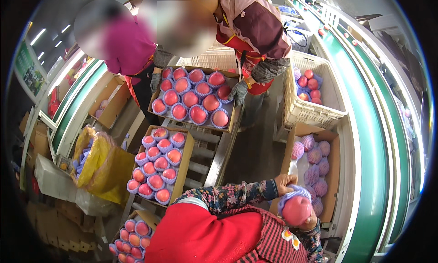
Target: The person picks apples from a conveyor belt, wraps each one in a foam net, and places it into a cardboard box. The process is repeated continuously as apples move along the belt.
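My left hand [284,183] pinches the edge of a purple foam net [299,190]. The net is partly around a large pinkish-red apple [296,210], which my right hand [311,222] grips from its right and lower side. Both hands are over the near end of an open cardboard box [334,171]. Inside that box, foam-wrapped apples [315,155] sit in rows along the right, and pale lining shows at the left.
A white plastic crate [315,114] of apples stands beyond the box, beside a green conveyor [365,171]. Boxes of netted apples [157,165] rest on rollers [200,153] to the left. A gloved co-worker [258,30] grips a full box [191,98]; another person [130,46] stands nearby. A yellow bag [107,167] is at left.
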`<state>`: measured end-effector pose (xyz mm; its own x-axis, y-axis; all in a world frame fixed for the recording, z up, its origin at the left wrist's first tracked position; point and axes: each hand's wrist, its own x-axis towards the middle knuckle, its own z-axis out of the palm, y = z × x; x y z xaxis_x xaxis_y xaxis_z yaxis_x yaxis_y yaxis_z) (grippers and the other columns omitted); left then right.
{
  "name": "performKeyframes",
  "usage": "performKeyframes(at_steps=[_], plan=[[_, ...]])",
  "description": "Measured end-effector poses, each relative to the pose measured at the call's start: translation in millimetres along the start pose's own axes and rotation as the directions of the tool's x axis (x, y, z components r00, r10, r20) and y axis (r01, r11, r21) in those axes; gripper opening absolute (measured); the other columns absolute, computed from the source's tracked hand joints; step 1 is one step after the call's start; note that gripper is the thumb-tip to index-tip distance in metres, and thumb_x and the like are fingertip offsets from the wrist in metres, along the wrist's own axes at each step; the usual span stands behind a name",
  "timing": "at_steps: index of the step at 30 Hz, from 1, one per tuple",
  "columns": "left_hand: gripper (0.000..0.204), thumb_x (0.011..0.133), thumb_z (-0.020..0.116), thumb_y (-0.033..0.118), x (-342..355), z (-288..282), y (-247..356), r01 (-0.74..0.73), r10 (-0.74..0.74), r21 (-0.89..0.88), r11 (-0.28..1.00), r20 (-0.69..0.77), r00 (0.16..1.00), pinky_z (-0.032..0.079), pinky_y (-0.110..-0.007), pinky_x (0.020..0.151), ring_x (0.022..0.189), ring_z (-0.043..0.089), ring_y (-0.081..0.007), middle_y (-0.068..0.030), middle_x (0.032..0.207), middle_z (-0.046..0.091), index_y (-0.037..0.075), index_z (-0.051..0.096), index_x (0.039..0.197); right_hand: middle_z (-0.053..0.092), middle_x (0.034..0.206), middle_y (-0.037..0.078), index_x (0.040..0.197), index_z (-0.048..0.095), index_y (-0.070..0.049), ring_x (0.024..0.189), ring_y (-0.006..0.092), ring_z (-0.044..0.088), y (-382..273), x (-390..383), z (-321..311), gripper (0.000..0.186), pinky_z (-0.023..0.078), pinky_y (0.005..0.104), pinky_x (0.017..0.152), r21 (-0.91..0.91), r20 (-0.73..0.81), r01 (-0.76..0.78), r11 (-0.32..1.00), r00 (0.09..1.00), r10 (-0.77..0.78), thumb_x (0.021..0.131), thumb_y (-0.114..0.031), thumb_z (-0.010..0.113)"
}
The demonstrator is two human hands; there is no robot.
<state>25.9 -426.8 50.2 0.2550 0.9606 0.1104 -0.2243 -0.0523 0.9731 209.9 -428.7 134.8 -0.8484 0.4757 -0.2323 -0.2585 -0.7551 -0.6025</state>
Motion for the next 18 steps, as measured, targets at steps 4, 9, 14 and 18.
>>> performKeyframes(at_steps=[4,9,14,18], plan=[[0.022,0.07,0.06,0.009,-0.9,20.5,31.4,-0.225,0.401,0.559,0.798,-0.214,0.891,0.038,-0.031,0.05,0.055,0.046,-0.0279,-0.0117,0.059,0.043,0.007,0.039,0.079,0.042,0.112,0.012,0.122,0.031,-0.007,0.101,0.0245,0.047,-1.6,14.9,-19.6,0.08,0.041,0.0366,0.087,-0.626,-0.241,0.184,0.758,0.879,-0.412,0.051,0.0,0.068],[0.031,0.074,0.064,0.021,-10.7,24.2,36.5,0.009,0.087,0.329,0.944,-0.277,0.957,0.039,-0.031,0.048,0.052,0.046,-0.0131,-0.0056,0.066,0.045,0.006,0.039,0.085,0.041,0.114,0.011,0.123,0.03,-0.007,0.104,0.022,0.044,18.2,36.4,-14.5,0.076,0.037,0.0331,0.089,-0.776,-0.194,0.289,0.561,0.736,-0.648,0.057,0.003,0.067],[0.038,0.079,0.059,0.031,-8.6,8.4,-28.2,0.27,-0.471,-0.497,0.825,-0.34,0.814,0.046,-0.027,0.065,0.072,0.051,-0.011,-0.0041,0.083,0.049,0.008,0.041,0.102,0.038,0.117,0.016,0.123,0.028,-0.007,0.106,0.0267,0.042,28.2,48.1,-21.0,0.079,0.037,0.0365,0.089,-0.987,0.135,0.153,-0.045,0.646,-0.752,0.057,-0.003,0.072],[0.051,0.078,0.062,0.018,-16.4,15.9,-27.4,-0.08,-0.173,-0.689,0.721,-0.289,0.942,0.043,-0.03,0.081,0.093,0.048,-0.0141,-0.006,0.101,0.048,0.005,0.032,0.117,0.029,0.123,0.024,0.12,0.028,-0.003,0.112,0.0396,0.034,38.9,62.7,-33.9,0.081,0.033,0.0434,0.093,-0.969,0.228,0.225,-0.102,0.662,-0.714,0.053,-0.009,0.074]])
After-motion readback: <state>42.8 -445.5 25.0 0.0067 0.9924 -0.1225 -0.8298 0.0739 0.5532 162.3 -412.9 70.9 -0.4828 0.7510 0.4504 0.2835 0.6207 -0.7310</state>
